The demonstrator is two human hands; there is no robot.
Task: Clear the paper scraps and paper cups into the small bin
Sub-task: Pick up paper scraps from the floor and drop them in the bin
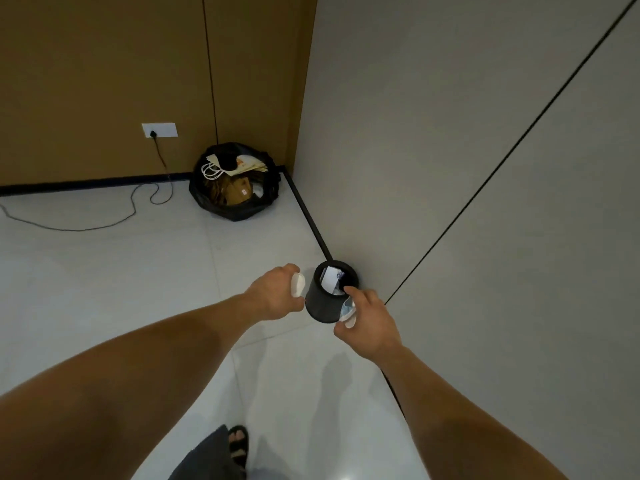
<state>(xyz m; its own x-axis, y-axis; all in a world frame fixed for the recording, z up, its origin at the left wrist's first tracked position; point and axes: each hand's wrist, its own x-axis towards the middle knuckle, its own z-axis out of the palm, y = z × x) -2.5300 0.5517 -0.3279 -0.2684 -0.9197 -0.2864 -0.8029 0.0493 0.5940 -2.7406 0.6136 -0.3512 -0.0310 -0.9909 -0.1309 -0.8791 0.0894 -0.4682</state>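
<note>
The small black cylindrical bin [322, 306] stands on the pale tiled floor [138, 271], just beside the base of the grey wall [450, 168]. Its mouth faces upward. A white paper sheet [329, 274] already lies inside.

Both hands flank the bin. The left hand [273, 296] is on the bin's left side, fingers curled round a white crumpled paper piece [298, 285] that sits level with the rim and just outside it. The right hand [367, 317] is on the bin's near-right side and pinches a white-and-blue crumpled scrap [347, 312] against the outer wall of the bin, below the rim. Its index finger reaches to the rim; whether it touches cannot be told.

The governing relation is that the opening lies to the right of the left hand's load, and above and slightly forward of the right hand's load. The left hand appears closer to release: a short sideways shift should bring its piece over the mouth. The right hand's scrap likely needs lifting first.

A large black bag-lined bin [235, 206] stands well apart in the corner.
</note>
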